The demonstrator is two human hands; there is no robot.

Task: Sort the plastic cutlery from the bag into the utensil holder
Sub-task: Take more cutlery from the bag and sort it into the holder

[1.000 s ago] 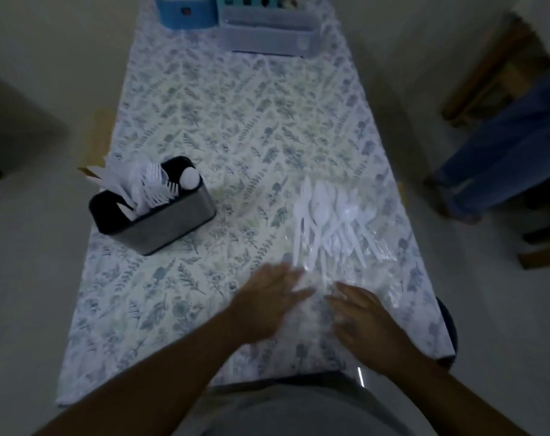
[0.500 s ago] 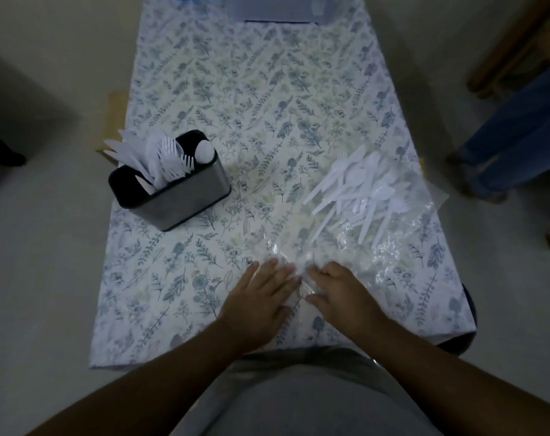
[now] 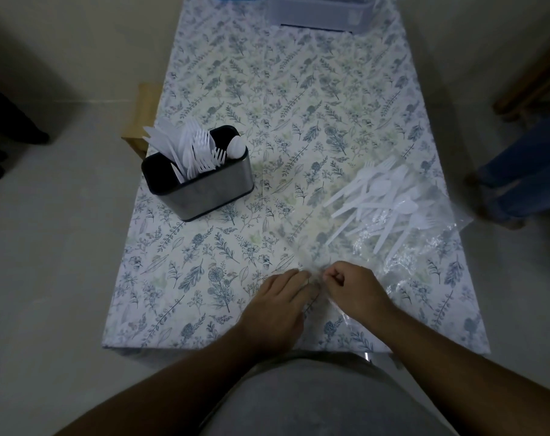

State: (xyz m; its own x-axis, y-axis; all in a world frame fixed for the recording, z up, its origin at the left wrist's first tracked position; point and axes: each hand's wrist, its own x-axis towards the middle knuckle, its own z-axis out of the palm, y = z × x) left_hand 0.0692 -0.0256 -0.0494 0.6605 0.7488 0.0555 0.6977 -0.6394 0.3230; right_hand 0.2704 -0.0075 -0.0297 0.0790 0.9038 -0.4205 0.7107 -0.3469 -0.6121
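Nearest to us, our left hand (image 3: 275,306) lies palm down at the near edge of the table with the leaf-patterned cloth (image 3: 204,278), its fingers almost straight and their tips on the near end of the clear, crinkled plastic bag (image 3: 424,247). Just beside it, our right hand (image 3: 353,289) has its fingers curled tightly and pinches the same end of the bag; the two hands almost touch. The bag spreads away to the right over the cloth. Farther along, inside it, we see the heap of white plastic cutlery (image 3: 380,199), spoons and forks lying crossed over each other. To the left, well apart from the bag, stands the rectangular utensil holder of grey metal with a black inside (image 3: 204,187); white knives, forks and one spoon stand upright in it. At the far end of the table rests a pale translucent plastic container (image 3: 317,11).
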